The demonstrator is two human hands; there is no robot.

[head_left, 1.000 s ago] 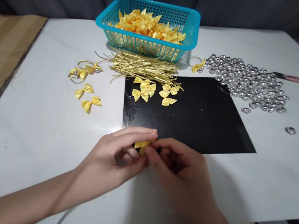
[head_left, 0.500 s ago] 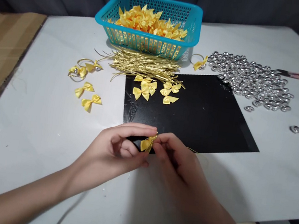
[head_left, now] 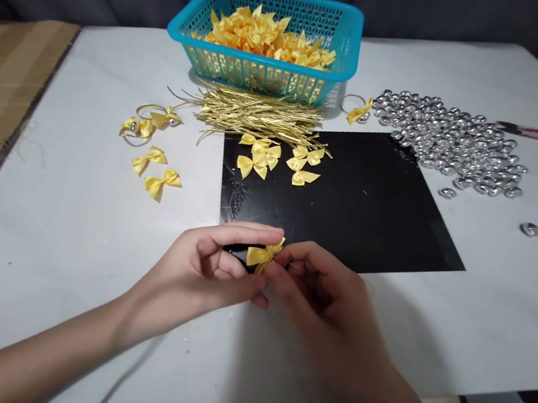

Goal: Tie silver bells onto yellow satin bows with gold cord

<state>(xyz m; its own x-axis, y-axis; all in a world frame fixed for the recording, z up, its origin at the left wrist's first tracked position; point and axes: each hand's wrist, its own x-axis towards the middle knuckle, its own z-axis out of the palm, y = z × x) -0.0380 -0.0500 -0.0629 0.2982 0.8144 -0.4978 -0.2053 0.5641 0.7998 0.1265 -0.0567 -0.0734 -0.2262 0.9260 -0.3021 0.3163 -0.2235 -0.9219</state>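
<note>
A yellow ribbon bow is between my two hands above the near edge of the black sheet. My left hand steadies it, index finger along its top and thumb below. The fingertips of my right hand pinch the bow's right side, covering its knot. A thin gold tie shows faintly by my right fingers; most of it is hidden. Several loose bows lie on the far part of the sheet, just below a pile of gold twist ties.
A blue basket full of yellow bows stands at the back. Silver beads spread at right beside pink-handled pliers. Bows looped with gold ties and beads lie at left, near two plain bows. Cardboard borders the far left.
The bow has turned a little between my fingers, and its left loop shows more fully. My right fingers have shifted slightly left over it. The view has moved slightly.
</note>
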